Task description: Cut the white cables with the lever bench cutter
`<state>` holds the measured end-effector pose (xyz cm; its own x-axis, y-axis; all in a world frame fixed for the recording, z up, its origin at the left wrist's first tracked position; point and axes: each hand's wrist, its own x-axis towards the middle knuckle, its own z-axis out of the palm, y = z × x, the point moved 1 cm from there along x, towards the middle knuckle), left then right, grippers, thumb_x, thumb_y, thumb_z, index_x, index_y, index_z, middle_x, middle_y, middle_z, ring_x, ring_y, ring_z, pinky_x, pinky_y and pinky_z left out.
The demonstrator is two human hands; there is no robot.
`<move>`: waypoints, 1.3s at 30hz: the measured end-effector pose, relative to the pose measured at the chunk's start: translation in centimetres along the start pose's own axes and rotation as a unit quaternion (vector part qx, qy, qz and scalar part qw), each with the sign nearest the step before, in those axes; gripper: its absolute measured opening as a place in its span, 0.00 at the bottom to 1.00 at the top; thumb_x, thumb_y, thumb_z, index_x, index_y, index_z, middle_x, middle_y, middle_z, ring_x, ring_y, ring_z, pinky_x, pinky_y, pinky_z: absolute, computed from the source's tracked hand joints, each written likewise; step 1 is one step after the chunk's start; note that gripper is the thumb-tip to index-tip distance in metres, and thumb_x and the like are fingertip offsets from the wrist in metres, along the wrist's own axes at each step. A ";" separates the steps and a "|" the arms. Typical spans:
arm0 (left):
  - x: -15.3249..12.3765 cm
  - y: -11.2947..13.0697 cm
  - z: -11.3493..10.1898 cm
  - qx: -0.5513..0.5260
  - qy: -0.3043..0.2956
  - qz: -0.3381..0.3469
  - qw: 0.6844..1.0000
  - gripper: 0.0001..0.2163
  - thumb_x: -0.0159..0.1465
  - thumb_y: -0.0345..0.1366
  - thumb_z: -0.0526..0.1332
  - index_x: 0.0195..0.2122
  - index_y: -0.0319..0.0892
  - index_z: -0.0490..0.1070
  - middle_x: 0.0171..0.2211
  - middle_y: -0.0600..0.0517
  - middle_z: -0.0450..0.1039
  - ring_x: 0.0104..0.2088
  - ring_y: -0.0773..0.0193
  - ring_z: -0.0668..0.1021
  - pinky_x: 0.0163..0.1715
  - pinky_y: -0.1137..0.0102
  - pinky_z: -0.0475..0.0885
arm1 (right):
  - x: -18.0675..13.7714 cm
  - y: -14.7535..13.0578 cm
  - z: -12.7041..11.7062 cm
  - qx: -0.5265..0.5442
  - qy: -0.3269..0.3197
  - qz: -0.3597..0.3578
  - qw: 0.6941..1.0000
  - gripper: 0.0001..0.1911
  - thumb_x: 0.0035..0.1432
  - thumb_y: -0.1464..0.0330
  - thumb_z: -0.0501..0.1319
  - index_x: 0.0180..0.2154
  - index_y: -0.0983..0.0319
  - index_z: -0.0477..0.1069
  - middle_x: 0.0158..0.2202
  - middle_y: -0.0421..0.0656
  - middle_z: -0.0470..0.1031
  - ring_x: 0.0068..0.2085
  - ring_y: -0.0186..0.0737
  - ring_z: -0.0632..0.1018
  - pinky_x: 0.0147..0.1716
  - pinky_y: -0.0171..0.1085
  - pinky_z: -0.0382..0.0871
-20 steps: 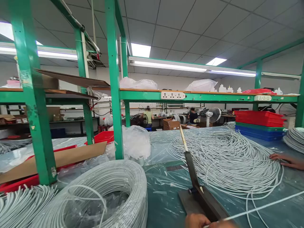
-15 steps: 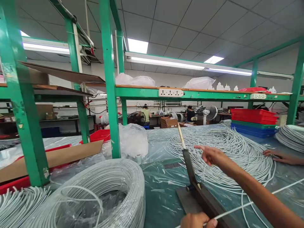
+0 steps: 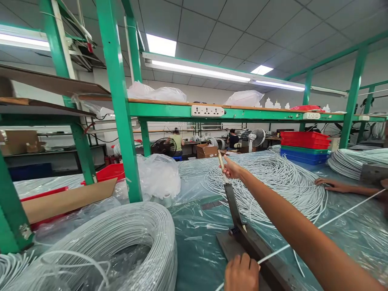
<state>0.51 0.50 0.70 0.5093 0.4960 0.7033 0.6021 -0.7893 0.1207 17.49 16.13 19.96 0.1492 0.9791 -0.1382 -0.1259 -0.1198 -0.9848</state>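
My right hand is closed around the pale wooden handle of the dark steel lever cutter, whose blade stands raised and tilted up from its base plate on the plastic-covered counter. My left hand is curled shut at the near end of the cutter, pinching the thin white cable that runs taut from there across the base and off to the right.

As I judge it, the chief risk is my left hand: it sits just beside the blade's hinge line, and if the lever drops while my fingers lie across the base edge, they could be nipped. The cable could also slip sideways out from under the blade if my pinch loosens, giving a wrong length or a ragged cut. The taut strand passes close to the loose heap of white cable beyond the cutter; a snag there could jerk it out of my hand. Another person's hand rests on the counter at the heap's right edge, near the strand, and a sudden pull might whip the cable against it.
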 end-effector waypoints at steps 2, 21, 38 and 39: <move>0.2 -0.2 0.2 -0.075 -0.060 -0.068 0.993 0.06 0.55 0.27 0.58 0.24 0.43 0.70 0.24 0.53 0.72 0.24 0.65 0.74 0.21 0.70 0.51 | -0.9 -0.4 -0.2 0.006 -0.005 -0.002 1.000 0.32 0.60 0.47 0.34 0.31 0.65 0.62 0.15 0.33 0.55 0.12 0.25 0.52 0.10 0.26 0.47; 2.5 1.3 -4.2 -0.070 -0.290 -0.096 0.950 0.12 0.63 0.33 0.48 0.37 0.42 0.72 0.34 0.44 0.75 0.37 0.51 0.76 0.32 0.66 0.62 | -24.9 5.9 -7.0 -0.048 -0.042 0.042 0.997 0.18 0.49 0.54 0.62 0.27 0.61 0.63 0.18 0.42 0.71 0.14 0.28 0.68 0.12 0.22 0.59; 3.0 0.5 0.0 -0.437 -0.219 -0.322 0.811 0.13 0.56 0.35 0.56 0.17 0.37 0.68 0.13 0.57 0.59 0.19 0.70 0.62 0.22 0.73 0.54 | -27.8 10.7 -7.5 0.014 -0.005 0.131 0.991 0.31 0.37 0.57 0.69 0.44 0.59 0.64 0.19 0.41 0.69 0.12 0.31 0.68 0.08 0.24 0.59; 3.0 0.5 0.3 -0.442 -0.208 -0.325 0.810 0.14 0.55 0.39 0.57 0.15 0.38 0.67 0.12 0.57 0.57 0.18 0.70 0.61 0.22 0.73 0.53 | -27.9 11.0 -7.4 0.015 -0.020 0.131 0.991 0.24 0.39 0.58 0.68 0.39 0.59 0.67 0.19 0.41 0.69 0.12 0.30 0.67 0.08 0.24 0.59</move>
<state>2.50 1.71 2.68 0.5354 0.8445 0.0150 0.2442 -0.1718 0.9544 19.19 -13.71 12.18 0.0686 0.9208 -0.3839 -0.1849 -0.3664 -0.9119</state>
